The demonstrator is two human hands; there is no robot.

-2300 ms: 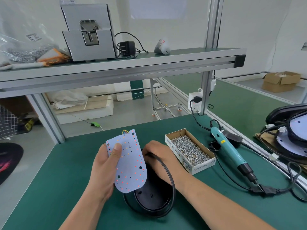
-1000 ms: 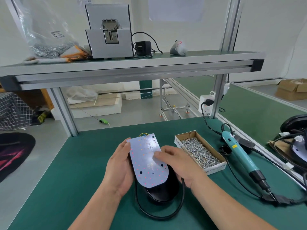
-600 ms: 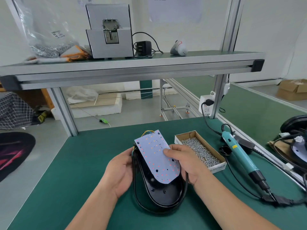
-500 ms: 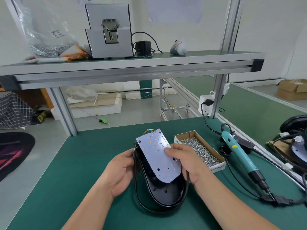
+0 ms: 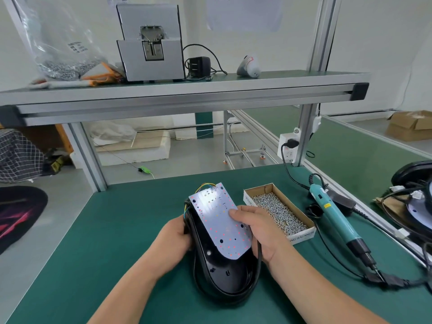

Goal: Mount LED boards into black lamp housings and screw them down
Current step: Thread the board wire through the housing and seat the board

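LED board sits tilted over the housing, pinched by right hand; left hand grips housing; no screws in yet.

Partial "SPRING BALANCER" on screw box

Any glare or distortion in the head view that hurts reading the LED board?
Head view: bright glare washes out the top of the LED board; wide-angle bend curves the shelf and posts; lower board dots stay legible.

Single head-worn camera looks forward and down, close over the bench
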